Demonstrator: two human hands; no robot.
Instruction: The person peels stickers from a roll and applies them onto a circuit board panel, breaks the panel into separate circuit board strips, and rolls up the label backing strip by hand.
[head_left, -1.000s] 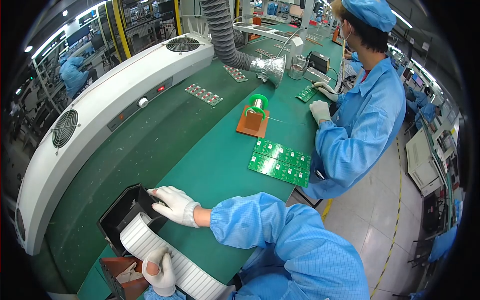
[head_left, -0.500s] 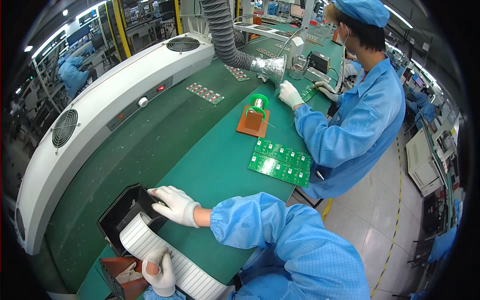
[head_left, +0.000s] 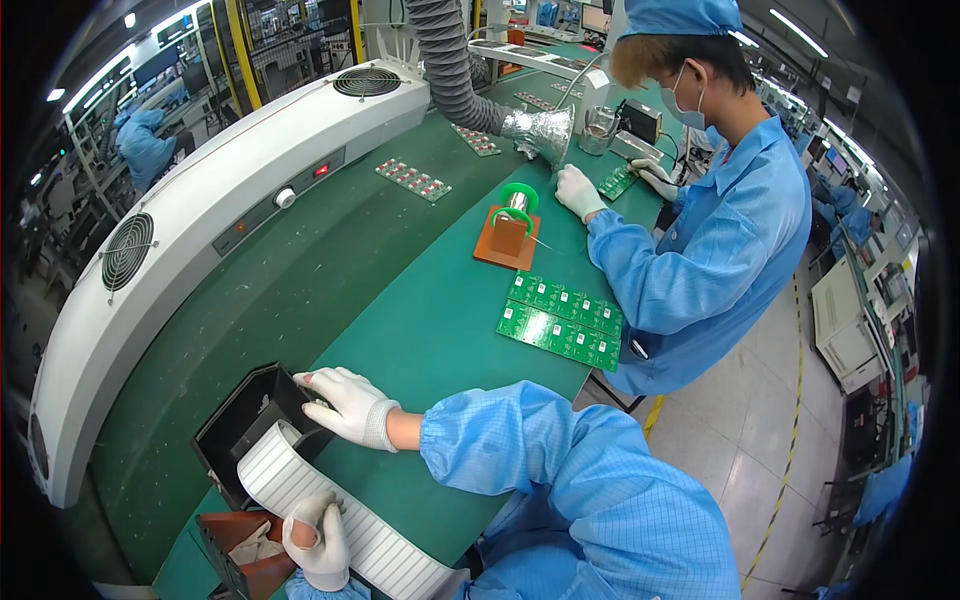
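Note:
My right hand [head_left: 350,405], in a white glove with bare fingertips, grips the near corner of an open black plastic box [head_left: 228,412], its fingers on the rim. A roll of white label strip [head_left: 390,545] comes out of the box and runs down across the green bench toward me. My left hand [head_left: 318,540], gloved too, is at the strip's left edge, thumb and fingers curled together. What lies between those fingertips is too small to make out. Beside it stands a brown open bin [head_left: 235,575] with crumpled pale scraps [head_left: 257,546] inside.
Green circuit board panels [head_left: 560,322] lie right of centre, below a solder spool on a stand [head_left: 510,235]. A co-worker in blue [head_left: 710,220] handles a small board [head_left: 617,182]. A white fan unit [head_left: 230,210] stretches along the left; an exhaust hose [head_left: 455,70] hangs beyond.
The co-worker's head has turned and lowered toward the bench. My two hands, the box and the label strip look nearly unmoved.

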